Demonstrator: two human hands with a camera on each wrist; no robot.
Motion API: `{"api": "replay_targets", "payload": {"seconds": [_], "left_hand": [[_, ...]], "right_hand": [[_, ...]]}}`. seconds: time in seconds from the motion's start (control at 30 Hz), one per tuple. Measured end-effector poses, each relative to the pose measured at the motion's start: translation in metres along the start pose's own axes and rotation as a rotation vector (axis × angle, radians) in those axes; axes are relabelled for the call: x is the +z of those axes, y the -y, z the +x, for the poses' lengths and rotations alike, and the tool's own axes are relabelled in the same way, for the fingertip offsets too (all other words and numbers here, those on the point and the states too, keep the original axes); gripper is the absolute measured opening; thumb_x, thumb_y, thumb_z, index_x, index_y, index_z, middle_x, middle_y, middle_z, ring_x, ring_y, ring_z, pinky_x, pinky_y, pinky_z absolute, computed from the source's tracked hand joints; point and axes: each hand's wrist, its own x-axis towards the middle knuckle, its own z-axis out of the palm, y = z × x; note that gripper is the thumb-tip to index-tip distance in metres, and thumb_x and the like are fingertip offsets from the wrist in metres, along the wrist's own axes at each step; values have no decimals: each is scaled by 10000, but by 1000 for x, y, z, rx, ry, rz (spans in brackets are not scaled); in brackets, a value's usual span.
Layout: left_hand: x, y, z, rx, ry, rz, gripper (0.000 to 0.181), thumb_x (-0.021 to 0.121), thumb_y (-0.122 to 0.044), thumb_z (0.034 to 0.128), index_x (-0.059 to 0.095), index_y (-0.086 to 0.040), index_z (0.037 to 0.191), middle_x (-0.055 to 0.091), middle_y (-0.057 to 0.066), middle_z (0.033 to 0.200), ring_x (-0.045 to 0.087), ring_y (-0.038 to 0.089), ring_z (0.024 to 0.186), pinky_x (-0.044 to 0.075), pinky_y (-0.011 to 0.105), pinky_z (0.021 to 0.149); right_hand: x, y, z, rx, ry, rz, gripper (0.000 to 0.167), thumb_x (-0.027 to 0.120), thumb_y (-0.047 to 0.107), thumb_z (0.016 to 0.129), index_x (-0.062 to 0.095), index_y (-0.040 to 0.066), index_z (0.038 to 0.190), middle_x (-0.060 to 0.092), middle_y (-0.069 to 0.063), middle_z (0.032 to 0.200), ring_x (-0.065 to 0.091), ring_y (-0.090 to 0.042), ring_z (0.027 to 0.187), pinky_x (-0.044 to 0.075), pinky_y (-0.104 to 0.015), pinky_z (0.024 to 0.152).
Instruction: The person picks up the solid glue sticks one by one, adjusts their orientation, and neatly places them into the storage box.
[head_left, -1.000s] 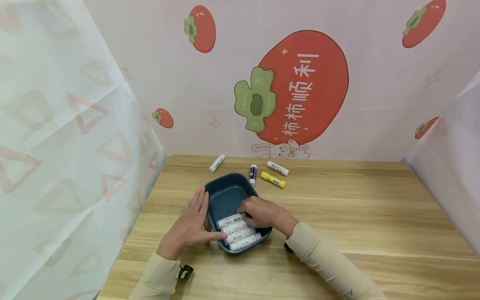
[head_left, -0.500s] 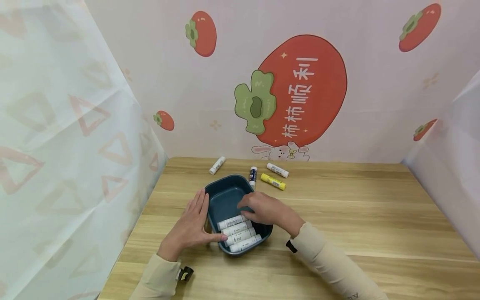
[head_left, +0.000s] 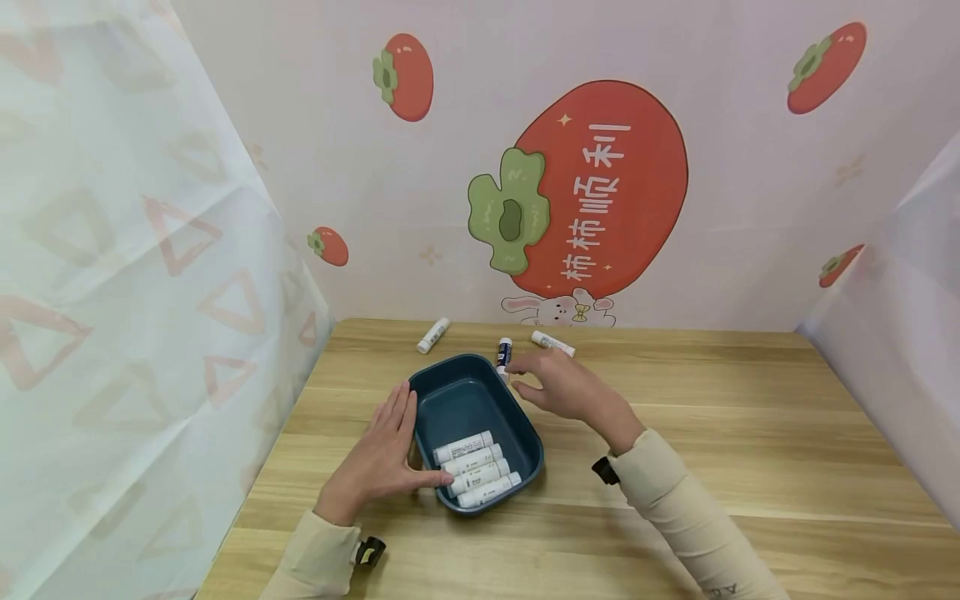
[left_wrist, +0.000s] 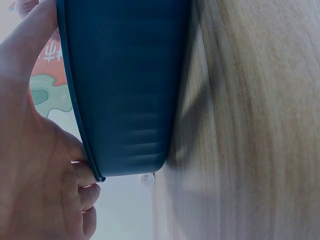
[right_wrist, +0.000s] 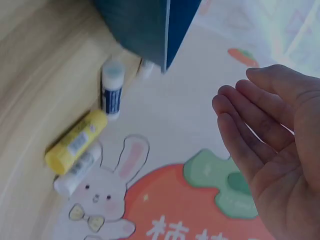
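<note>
A dark blue plastic bin point(head_left: 461, 407) stands on the table with several white glue sticks point(head_left: 480, 477) lying side by side at its near end. My left hand point(head_left: 378, 458) rests against the bin's left side, fingers straight along the rim and thumb reaching over the near corner. Past the bin's right side, my right hand point(head_left: 566, 385) hovers with nothing in it, fingers loosely bent. Near its fingertips lies a blue-and-white glue stick point(head_left: 504, 354). A yellow glue stick point(right_wrist: 76, 142) shows in the right wrist view; in the head view my right hand hides it.
Behind the right hand lies a white glue stick point(head_left: 552, 343). Another white glue stick point(head_left: 432, 335) is beyond the bin's far left corner. A printed backdrop point(head_left: 330, 150) rises at the table's rear edge, and pale sheets point(head_left: 112, 333) hang at the sides.
My right hand has withdrawn from among the glue sticks in the bin and moved up and right, over the yellow glue stick. The left hand stays on the bin.
</note>
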Motion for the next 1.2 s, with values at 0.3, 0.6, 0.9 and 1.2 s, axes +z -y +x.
{"api": "replay_targets", "payload": {"seconds": [0.3, 0.6, 0.9, 1.2], "left_hand": [[1, 1, 0, 5, -11, 12, 1441, 715, -862, 724, 142, 74, 1659, 85, 266, 1762, 116, 428, 1651, 248, 624, 1307], [1, 1, 0, 14, -14, 7, 1448, 727, -854, 718, 145, 84, 1654, 85, 272, 1761, 119, 432, 1650, 245, 629, 1306], [1, 1, 0, -2, 1, -4, 1450, 714, -866, 723, 126, 70, 1662, 68, 255, 1768, 101, 421, 1656, 225, 615, 1317], [1, 1, 1, -9, 15, 2, 1451, 707, -872, 725, 122, 69, 1662, 53, 252, 1769, 93, 417, 1657, 213, 612, 1322]], "right_hand": [[1, -30, -7, 119, -59, 26, 260, 762, 91, 965, 763, 16, 1213, 788, -131, 1169, 758, -287, 1026, 651, -429, 928], [16, -63, -16, 315, -25, 84, 313, 761, 119, 967, 751, -29, 1243, 768, -191, 1153, 717, -333, 987, 634, -461, 903], [30, -87, -20, 429, -4, 47, 332, 795, 145, 951, 760, -15, 1240, 758, -162, 1147, 705, -267, 1009, 631, -452, 910], [38, -96, -20, 475, 12, 33, 347, 821, 144, 931, 758, -16, 1233, 746, -162, 1139, 682, -256, 984, 623, -446, 909]]}}
